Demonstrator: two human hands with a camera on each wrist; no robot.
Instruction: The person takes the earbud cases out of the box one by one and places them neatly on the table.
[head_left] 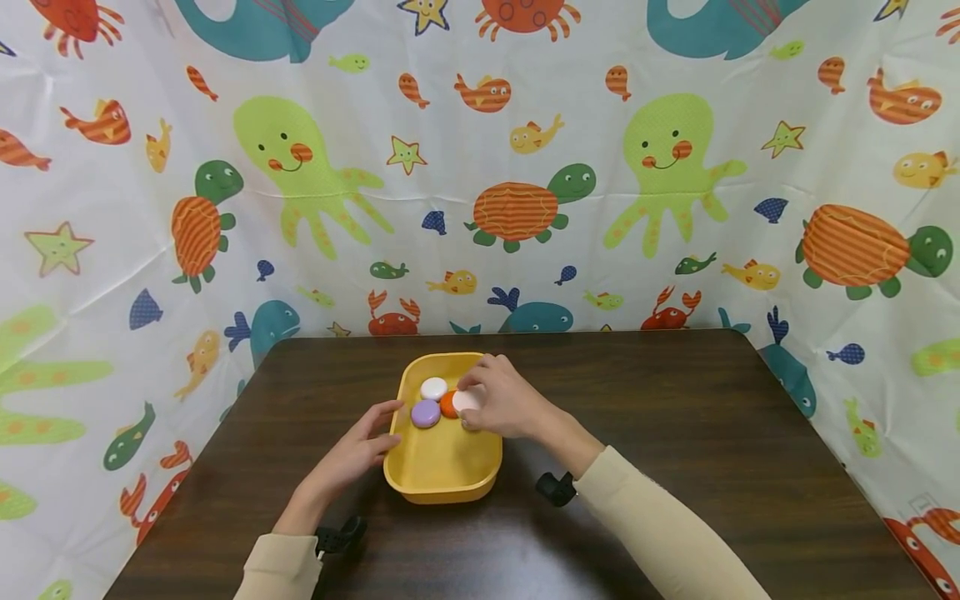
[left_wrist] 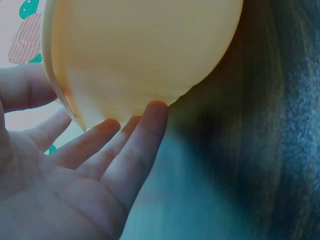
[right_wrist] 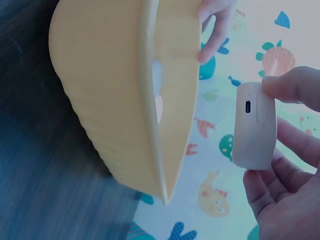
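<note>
A yellow plastic bin point(head_left: 438, 462) stands on the table. At its left side is my left hand point(head_left: 367, 437), two digits at the rim, while other fingertips point(left_wrist: 159, 107) touch the outer wall from below in the left wrist view. Over the bin's right edge, my right hand point(head_left: 504, 396) pinches a white rounded case point(right_wrist: 254, 127) between thumb and fingers. A small charging port shows on that case's side. Inside the bin sit a white disc point(head_left: 433, 388), a purple disc point(head_left: 425, 414) and an orange disc point(head_left: 448, 405), the last partly hidden behind the held case.
The dark wooden table point(head_left: 660, 433) extends on both sides of the bin. Behind it hangs a white cloth point(head_left: 442, 108) printed with sea animals. Each wrist wears a black strap point(head_left: 557, 488) with a small device.
</note>
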